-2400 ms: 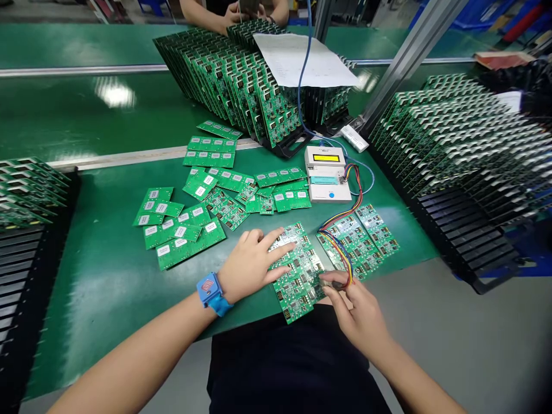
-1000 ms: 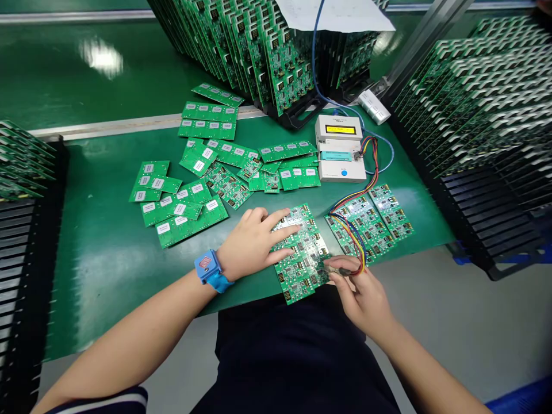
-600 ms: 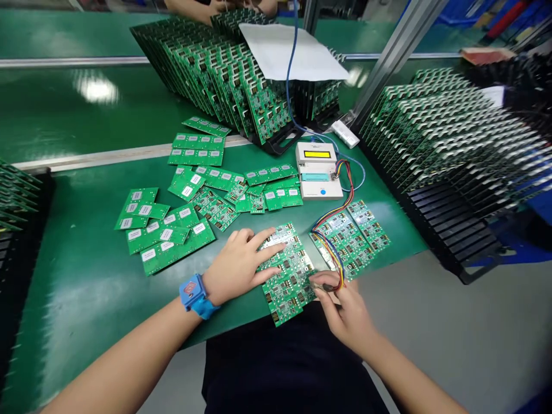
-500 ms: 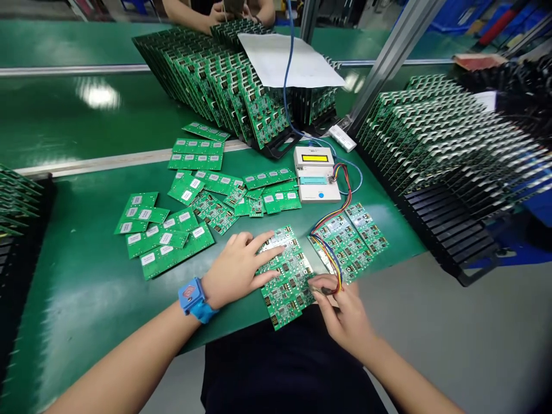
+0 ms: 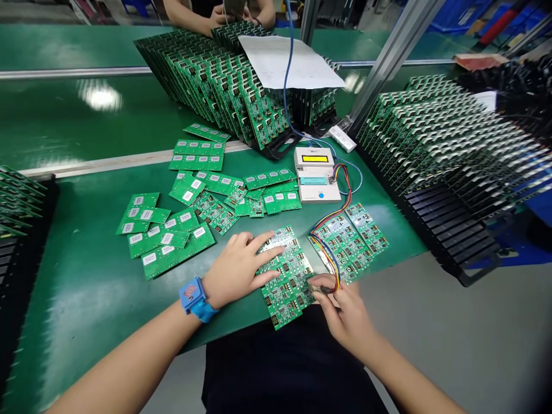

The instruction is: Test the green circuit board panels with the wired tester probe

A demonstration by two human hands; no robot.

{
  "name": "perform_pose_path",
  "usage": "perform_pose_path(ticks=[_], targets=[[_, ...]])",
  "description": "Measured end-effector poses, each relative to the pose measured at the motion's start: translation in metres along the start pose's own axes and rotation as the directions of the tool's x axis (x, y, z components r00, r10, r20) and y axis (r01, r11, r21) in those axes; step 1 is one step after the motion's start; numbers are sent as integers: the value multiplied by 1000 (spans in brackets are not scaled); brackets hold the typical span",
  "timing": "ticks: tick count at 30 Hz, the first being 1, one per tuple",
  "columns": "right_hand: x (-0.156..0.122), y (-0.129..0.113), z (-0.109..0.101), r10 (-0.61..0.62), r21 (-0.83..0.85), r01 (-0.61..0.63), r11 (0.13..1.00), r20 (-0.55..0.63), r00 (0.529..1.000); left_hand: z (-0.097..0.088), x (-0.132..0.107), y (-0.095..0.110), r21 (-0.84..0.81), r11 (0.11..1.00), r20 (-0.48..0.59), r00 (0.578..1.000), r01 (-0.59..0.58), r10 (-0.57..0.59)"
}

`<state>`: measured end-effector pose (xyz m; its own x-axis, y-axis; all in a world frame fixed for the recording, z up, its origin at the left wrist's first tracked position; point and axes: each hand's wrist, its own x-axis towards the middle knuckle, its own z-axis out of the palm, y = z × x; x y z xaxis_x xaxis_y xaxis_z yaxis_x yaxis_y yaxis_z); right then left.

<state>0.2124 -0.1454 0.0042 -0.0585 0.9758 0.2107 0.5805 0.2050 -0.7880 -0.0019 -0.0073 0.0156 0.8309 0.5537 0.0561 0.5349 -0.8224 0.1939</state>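
Note:
My left hand [image 5: 239, 267], with a blue band on its wrist, lies with spread fingers on a green circuit board panel [image 5: 284, 290] at the table's front edge. My right hand [image 5: 338, 307] pinches a dark connector [image 5: 326, 290] at the end of a bundle of coloured wires [image 5: 334, 261], against the panel's right edge. Its exact contact with the board is hidden by the fingers. The wires run back to a white programmer [image 5: 317, 192] with a lit yellow display and a blue button. More board panels [image 5: 351, 244] lie right of the wires.
Loose boards [image 5: 172, 230], several with white labels, are spread on the left. Racks of upright boards stand at the back [image 5: 224, 86], right [image 5: 448, 132] and far left [image 5: 21, 201]. A paper sheet [image 5: 288, 60] rests on the back rack. Behind it show another person's hands [image 5: 222, 17].
Almost nothing differs. Both hands and the board panel keep their places, and the view shifts only very slightly.

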Motion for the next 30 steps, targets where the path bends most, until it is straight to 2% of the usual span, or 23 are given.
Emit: perform_pose_path(ticks=[6, 9, 12, 16, 19, 21, 26, 30], targets=[[0, -1, 2, 8, -12, -8, 1000, -5, 1000, -3, -2, 2, 2, 1000, -1, 1000, -23, 23], [0, -1, 2, -3, -12, 2, 1000, -18, 1000, -8, 6, 5, -9, 1000, -8, 1000, -3, 3], [1, -1, 2, -4, -1, 4, 1000, -18, 1000, -10, 33, 8, 34, 999, -107, 994, 40, -36], [1, -1, 2, 1, 23, 0, 1000, -33, 999, -6, 91, 9, 114, 992, -262, 965, 44, -12], [1, -1, 2, 7, 46, -5, 999, -37, 999, -1, 125, 10, 139, 990, -274, 962, 18, 21], [1, -1, 2, 10, 51, -8, 999, -37, 999, 3, 136, 13, 154, 988, -246, 969, 19, 20], [1, 0, 1, 0, 54, 2, 999, -30, 1000, 6, 142, 20, 210, 977, -212, 977, 46, -1], [1, 0, 1, -11, 42, 12, 999, -39, 999, 1, 136, 14, 178, 984, -217, 976, 13, 27]])
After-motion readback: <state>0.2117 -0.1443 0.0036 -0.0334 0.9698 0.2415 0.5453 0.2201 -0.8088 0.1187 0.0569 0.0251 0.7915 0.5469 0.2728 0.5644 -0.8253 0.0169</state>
